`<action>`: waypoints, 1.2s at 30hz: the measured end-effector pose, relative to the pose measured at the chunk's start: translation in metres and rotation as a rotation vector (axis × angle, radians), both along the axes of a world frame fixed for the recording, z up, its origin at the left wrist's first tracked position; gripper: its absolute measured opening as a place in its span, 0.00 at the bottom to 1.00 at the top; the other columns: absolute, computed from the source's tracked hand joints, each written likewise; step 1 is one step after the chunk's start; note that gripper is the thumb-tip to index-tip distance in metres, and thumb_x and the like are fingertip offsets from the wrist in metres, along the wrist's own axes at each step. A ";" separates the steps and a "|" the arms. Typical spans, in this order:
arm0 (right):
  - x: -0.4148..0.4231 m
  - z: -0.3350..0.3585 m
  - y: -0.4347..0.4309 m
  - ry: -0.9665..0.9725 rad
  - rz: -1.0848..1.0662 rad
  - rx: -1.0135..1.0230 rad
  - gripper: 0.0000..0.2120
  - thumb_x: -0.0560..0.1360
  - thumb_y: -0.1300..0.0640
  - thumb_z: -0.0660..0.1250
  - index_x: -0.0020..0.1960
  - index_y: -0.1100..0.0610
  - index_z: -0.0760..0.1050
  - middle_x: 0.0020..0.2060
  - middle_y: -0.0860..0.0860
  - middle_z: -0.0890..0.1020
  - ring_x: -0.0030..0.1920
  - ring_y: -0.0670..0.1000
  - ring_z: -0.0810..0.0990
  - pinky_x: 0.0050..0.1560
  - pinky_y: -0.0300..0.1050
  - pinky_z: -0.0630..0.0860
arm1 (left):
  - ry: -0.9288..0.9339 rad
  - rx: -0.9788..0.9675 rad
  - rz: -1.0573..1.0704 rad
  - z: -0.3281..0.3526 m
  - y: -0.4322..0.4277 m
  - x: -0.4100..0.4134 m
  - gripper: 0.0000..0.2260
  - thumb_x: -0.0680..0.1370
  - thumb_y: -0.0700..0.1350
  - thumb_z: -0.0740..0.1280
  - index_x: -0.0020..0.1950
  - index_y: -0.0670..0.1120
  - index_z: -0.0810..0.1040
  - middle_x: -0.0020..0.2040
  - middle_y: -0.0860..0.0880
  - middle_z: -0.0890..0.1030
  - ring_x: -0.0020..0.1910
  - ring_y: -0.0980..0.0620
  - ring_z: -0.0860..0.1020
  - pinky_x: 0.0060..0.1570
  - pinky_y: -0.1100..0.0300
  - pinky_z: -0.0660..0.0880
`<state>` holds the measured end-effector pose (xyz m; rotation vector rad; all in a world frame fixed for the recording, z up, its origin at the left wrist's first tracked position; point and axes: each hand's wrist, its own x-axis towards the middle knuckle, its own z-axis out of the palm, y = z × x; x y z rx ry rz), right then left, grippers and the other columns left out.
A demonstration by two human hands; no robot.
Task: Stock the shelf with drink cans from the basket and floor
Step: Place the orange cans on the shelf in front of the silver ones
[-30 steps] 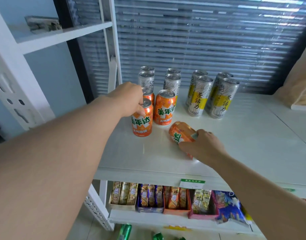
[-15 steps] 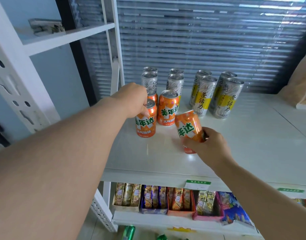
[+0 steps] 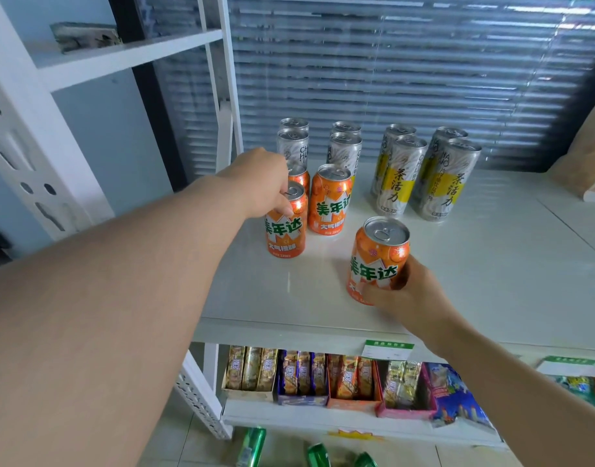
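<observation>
**Two orange cans in hand on the shelf**

The right hand (image 3: pixel 407 294) wraps its fingers round the lower body of an upright orange can (image 3: pixel 378 257) standing on the shelf (image 3: pixel 491 264). Beyond it, the left hand (image 3: pixel 259 183) grips the rim of a second orange can (image 3: pixel 286 230). Probably full, so weighty, rigid and slick (thin walls dent); mid-body is the best hold. Green cans (image 3: pixel 252 446) lie on the floor (image 3: pixel 175 443) below both hands.

The front orange can (image 3: pixel 378 261) in my right hand (image 3: pixel 410 298) is smooth, shiny metal with a silver top. So is the left orange can (image 3: pixel 284 230) my left hand (image 3: pixel 259 183) grips. The tall silver cans (image 3: pixel 402 176) are shiny metal too. The white shelf (image 3: pixel 491 264) looks smooth and a bit glossy.
</observation>
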<state>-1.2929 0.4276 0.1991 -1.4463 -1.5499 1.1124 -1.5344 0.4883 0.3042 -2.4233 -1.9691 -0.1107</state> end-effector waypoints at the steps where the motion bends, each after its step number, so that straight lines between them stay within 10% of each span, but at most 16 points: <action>1: -0.002 -0.001 -0.001 0.014 0.006 -0.006 0.26 0.64 0.57 0.80 0.58 0.49 0.73 0.49 0.44 0.83 0.50 0.44 0.82 0.47 0.38 0.77 | 0.000 0.001 0.000 0.000 0.000 0.000 0.16 0.73 0.54 0.71 0.49 0.42 0.84 0.42 0.45 0.82 0.43 0.47 0.78 0.41 0.56 0.71; 5: -0.015 -0.008 -0.006 -0.018 -0.171 0.084 0.43 0.54 0.44 0.83 0.62 0.47 0.65 0.58 0.47 0.76 0.57 0.50 0.77 0.58 0.50 0.77 | 0.003 0.002 -0.002 0.000 -0.002 0.001 0.16 0.73 0.54 0.71 0.51 0.42 0.84 0.44 0.45 0.83 0.44 0.47 0.78 0.42 0.56 0.72; 11: -0.027 -0.006 -0.010 0.092 -0.264 0.109 0.34 0.62 0.57 0.82 0.60 0.48 0.65 0.53 0.43 0.75 0.51 0.39 0.75 0.47 0.34 0.71 | -0.013 0.001 0.000 0.000 -0.003 -0.001 0.16 0.73 0.54 0.71 0.51 0.41 0.84 0.45 0.45 0.83 0.45 0.47 0.79 0.43 0.56 0.74; 36: -0.072 0.013 0.046 -0.141 -0.222 0.018 0.34 0.62 0.55 0.82 0.63 0.57 0.72 0.56 0.51 0.81 0.55 0.54 0.80 0.52 0.48 0.77 | -0.034 -0.025 -0.004 0.001 0.001 0.001 0.18 0.72 0.54 0.72 0.54 0.41 0.82 0.46 0.44 0.81 0.44 0.47 0.77 0.41 0.56 0.70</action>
